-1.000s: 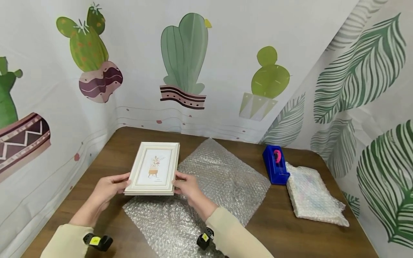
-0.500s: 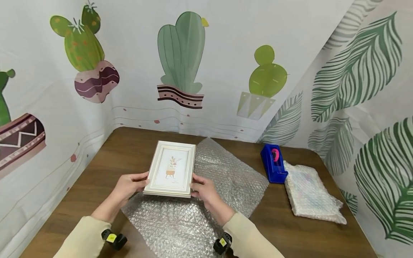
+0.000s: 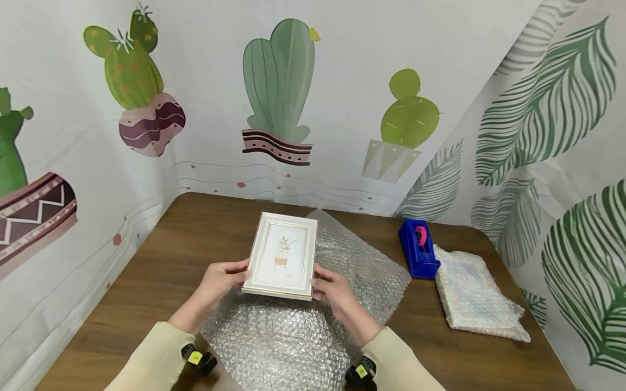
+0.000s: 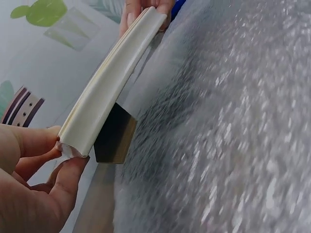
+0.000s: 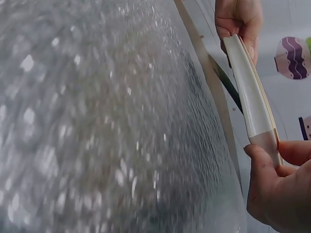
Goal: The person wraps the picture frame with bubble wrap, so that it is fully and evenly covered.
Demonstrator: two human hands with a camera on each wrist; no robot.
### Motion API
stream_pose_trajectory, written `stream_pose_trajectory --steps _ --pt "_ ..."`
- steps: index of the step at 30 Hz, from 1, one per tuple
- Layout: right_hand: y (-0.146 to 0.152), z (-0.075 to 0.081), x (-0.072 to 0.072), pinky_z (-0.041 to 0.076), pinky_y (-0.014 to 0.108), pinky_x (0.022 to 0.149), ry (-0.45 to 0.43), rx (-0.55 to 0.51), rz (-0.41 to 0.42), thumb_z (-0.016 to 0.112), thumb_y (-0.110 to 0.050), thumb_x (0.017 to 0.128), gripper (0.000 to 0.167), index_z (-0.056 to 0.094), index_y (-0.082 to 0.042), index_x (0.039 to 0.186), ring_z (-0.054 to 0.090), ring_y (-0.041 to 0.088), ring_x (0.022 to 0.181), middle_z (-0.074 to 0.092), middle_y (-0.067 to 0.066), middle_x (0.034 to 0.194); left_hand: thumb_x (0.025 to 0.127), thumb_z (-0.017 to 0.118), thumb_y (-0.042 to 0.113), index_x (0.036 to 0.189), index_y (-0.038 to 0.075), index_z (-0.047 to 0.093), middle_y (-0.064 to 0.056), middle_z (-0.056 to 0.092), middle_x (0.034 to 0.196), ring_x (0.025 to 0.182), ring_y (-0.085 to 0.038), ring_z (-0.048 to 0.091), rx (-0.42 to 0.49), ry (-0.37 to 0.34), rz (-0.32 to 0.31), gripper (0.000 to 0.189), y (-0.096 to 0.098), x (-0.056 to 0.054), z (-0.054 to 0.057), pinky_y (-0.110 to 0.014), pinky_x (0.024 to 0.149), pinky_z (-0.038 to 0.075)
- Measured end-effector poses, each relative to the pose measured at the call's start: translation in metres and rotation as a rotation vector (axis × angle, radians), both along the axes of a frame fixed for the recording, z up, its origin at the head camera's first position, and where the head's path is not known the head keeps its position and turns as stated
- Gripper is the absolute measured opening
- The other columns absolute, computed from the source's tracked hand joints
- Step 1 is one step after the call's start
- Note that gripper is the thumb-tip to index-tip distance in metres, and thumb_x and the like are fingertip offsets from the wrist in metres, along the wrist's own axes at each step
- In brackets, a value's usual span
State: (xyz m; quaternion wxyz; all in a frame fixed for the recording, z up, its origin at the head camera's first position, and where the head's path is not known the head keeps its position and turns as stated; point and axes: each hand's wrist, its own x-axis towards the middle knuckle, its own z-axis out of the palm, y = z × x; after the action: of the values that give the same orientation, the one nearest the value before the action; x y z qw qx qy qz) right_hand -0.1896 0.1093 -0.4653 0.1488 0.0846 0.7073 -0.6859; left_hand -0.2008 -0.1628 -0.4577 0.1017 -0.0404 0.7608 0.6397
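Observation:
A white picture frame with a potted-plant print is held face up above a sheet of bubble wrap. My left hand pinches its left edge near the lower corner, thumb on the front side. On the opposite edge, my right hand grips in the same way. Both wrist views show the frame raised clear of the wrap, its lower edge facing the cameras. In the left wrist view a dark stand flap sticks out from the frame's back.
A blue tape dispenser with a pink roll stands right of the wrap. Beside it lies a bubble-wrapped flat package. All rest on a brown wooden table, with a printed cloth hanging behind.
Both hands have carried the picture frame to the right, from the wrap's left corner to over its middle. Their hold on it looks the same.

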Motion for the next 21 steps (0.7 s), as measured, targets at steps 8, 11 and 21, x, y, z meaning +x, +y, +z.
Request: stream_pose_trajectory --steps 8,11,21 --pt "0.023 -0.002 0.004 0.057 0.018 0.064 -0.015 -0.013 -0.067 0.065 0.002 0.095 0.051 0.053 0.003 0.144 0.068 0.007 0.074 0.061 0.03 0.136 0.095 0.065 -0.002 0.133 -0.014 0.057 -0.029 0.055 0.141 0.114 -0.024 0.069 0.007 -0.024 0.044 0.041 0.029 0.003 -0.007 -0.017 0.074 0.058" --pt "0.032 -0.003 0.008 0.057 0.018 0.064 -0.022 -0.01 -0.082 0.064 0.003 0.095 0.051 0.052 0.005 0.144 0.068 0.007 0.074 0.063 0.03 0.132 0.094 0.066 -0.003 0.132 -0.015 0.058 -0.03 0.058 0.138 0.109 -0.024 0.071 0.02 -0.027 0.049 0.041 0.04 0.005 -0.011 -0.018 0.072 0.058" --pt "0.059 -0.005 0.019 0.059 0.019 0.071 -0.051 0.021 -0.058 0.062 0.003 0.096 0.054 0.046 0.008 0.147 0.069 0.008 0.081 0.054 0.035 0.142 0.089 0.068 -0.005 0.128 -0.014 0.062 -0.033 0.063 0.131 0.086 -0.015 0.072 0.023 -0.014 0.066 0.04 0.067 0.014 -0.018 -0.02 0.068 0.058"
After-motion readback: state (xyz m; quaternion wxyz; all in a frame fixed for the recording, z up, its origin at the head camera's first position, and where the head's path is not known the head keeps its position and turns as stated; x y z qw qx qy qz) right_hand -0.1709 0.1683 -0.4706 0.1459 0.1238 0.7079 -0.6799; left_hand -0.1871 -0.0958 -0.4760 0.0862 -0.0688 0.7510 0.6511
